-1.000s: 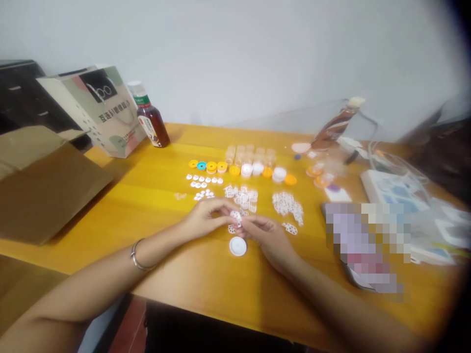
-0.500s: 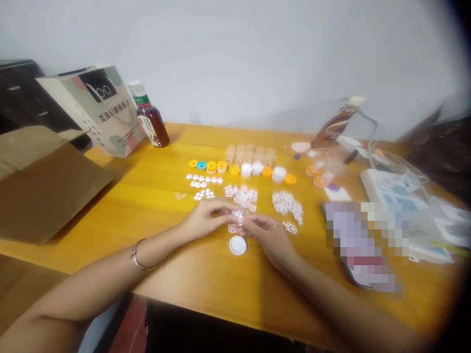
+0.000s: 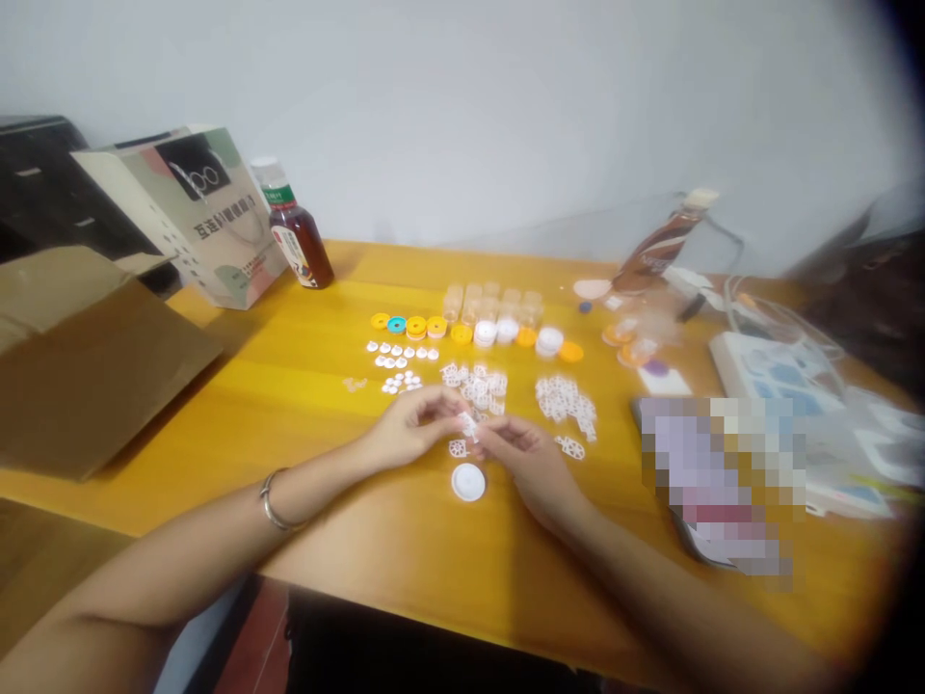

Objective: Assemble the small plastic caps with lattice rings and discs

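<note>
Between my two hands is a small white plastic piece (image 3: 469,425), partly covered by the fingers. My left hand (image 3: 417,424) pinches it from the left, with thumb and fingertips closed on it. From the right, my right hand (image 3: 524,463) grips the same piece in a pinch. Just below the fingertips lies a white openwork piece (image 3: 458,448), flat on the table. A round white lid (image 3: 468,482) sits nearer to me, apart from both hands. Behind the hands is a pile of white openwork pieces (image 3: 481,384), and another pile (image 3: 564,405) lies to the right.
Small white discs (image 3: 402,353), a row of coloured lids (image 3: 416,328) and clear cups (image 3: 491,301) stand farther back. A phone (image 3: 712,482) lies right. A cardboard box (image 3: 101,357), a paper bag (image 3: 209,222) and a dark bottle (image 3: 300,236) are left; a brown bottle (image 3: 661,246) stands back right.
The small white piece has tilted a little between my fingertips, and less of it shows now. Both hands stay in nearly the same place.
</note>
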The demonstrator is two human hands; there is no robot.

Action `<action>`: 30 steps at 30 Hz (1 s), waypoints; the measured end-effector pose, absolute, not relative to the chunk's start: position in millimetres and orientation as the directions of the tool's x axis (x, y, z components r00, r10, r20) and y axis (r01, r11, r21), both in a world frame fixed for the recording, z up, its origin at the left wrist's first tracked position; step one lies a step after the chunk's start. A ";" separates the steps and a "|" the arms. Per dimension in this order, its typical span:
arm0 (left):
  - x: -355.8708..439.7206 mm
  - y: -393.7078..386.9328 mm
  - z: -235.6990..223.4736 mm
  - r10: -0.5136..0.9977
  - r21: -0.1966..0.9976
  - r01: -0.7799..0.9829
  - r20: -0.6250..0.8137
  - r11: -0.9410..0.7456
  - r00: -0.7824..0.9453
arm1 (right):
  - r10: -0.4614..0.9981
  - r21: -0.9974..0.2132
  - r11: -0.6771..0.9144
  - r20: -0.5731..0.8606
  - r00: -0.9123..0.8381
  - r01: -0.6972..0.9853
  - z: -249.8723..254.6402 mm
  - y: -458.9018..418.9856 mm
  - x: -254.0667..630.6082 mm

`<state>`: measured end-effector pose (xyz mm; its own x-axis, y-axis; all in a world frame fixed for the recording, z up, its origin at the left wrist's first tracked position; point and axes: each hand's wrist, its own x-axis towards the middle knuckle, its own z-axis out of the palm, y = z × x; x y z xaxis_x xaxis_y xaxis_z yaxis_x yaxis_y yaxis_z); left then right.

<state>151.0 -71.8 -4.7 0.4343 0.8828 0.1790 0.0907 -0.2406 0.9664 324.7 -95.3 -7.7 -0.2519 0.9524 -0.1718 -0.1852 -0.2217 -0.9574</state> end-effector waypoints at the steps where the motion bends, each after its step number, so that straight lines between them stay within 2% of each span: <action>1: 150.2 -71.4 -4.4 0.877 0.957 0.097 0.207 -0.274 0.433 | 0.945 -0.943 -0.245 -0.180 -0.274 -0.224 -8.2 -95.0 325.1; 5: 146.9 -70.3 -2.4 0.823 0.891 0.146 0.320 -0.430 0.469 | 0.910 -0.878 -0.337 -0.211 -0.358 -0.339 -9.4 -94.0 326.6; 8: 141.7 -67.5 0.0 0.799 0.827 0.211 0.386 -0.521 0.461 | 0.932 -0.884 -0.309 -0.208 -0.297 -0.350 -9.6 -93.3 327.3; 10: 135.3 -64.0 2.2 0.799 0.757 0.321 0.417 -0.569 0.433 | 0.951 -0.894 -0.275 -0.199 -0.237 -0.353 -9.9 -92.8 327.6; 14: 123.5 -59.0 4.7 0.785 0.554 0.561 0.363 -0.615 0.502 | 0.959 -0.891 -0.262 -0.199 -0.201 -0.371 -10.9 -92.1 327.3; 19: 125.3 -59.8 -2.8 0.757 0.383 0.655 0.278 -0.652 0.591 | 0.945 -0.868 -0.314 -0.250 -0.209 -0.385 -9.4 -93.4 325.6; 30: 133.5 -67.2 -2.3 0.765 0.398 0.660 0.222 -0.637 0.605 | 0.904 -0.819 -0.418 -0.334 -0.266 -0.394 -10.3 -92.4 326.8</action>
<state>133.5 -67.2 -2.3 0.6050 0.7648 0.2216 0.6596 -0.6373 0.3984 326.8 -92.4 -10.3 -0.2660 0.9044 -0.3338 -0.3939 -0.4180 -0.8186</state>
